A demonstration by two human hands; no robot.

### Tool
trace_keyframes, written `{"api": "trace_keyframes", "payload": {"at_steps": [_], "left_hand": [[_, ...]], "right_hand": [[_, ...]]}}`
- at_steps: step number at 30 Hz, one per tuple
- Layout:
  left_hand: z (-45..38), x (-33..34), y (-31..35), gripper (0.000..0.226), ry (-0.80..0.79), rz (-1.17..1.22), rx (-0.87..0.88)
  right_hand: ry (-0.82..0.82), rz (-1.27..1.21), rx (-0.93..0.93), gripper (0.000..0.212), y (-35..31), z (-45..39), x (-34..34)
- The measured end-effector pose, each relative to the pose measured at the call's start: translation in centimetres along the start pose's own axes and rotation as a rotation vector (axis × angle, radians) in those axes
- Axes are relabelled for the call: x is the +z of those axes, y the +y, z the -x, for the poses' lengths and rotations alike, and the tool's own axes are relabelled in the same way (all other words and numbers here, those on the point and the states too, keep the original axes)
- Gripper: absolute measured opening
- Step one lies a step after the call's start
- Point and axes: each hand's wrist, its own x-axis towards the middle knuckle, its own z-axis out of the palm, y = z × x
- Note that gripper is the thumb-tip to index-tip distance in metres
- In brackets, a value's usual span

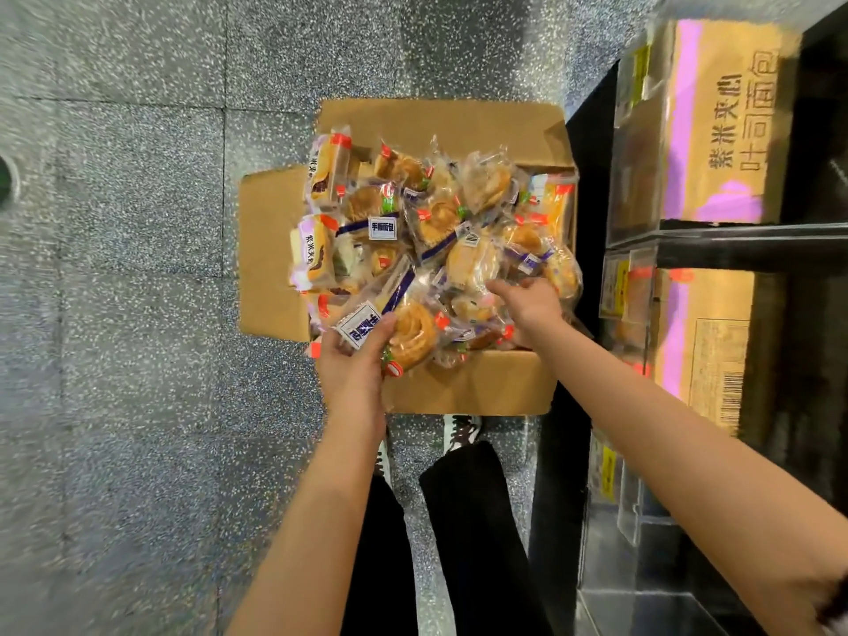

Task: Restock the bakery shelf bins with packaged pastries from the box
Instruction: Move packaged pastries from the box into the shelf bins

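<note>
An open cardboard box (468, 387) lies on the floor, heaped with several clear-wrapped pastries and purple-filled bread slices (321, 172). My left hand (353, 360) grips a packaged swirl pastry (413, 335) at the box's near left corner, thumb over its white label. Into the pile at the near right reaches my right hand (527, 302), fingers curled down among the packets; whether it holds one is hidden. Clear shelf bins (628, 286) stand at the right.
A dark shelf unit (734, 250) at the right carries two closed cartons with pink stripes (716, 121). Speckled grey floor spreads to the left. My dark trousers and shoes (459, 433) are just behind the box's near flap.
</note>
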Motion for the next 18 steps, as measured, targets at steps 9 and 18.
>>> {"api": "trace_keyframes", "payload": {"at_steps": [9,18], "left_hand": [[-1.9,0.2,-0.6,0.034,0.031,0.0,-0.026],[0.8,1.8,4.0,0.054,0.0,-0.055,-0.021]], "right_hand": [[0.07,-0.149,-0.022,0.033,-0.5,-3.2,1.7],[-0.046,-0.401,-0.156,0.036,-2.2,3.4,-5.4]]}}
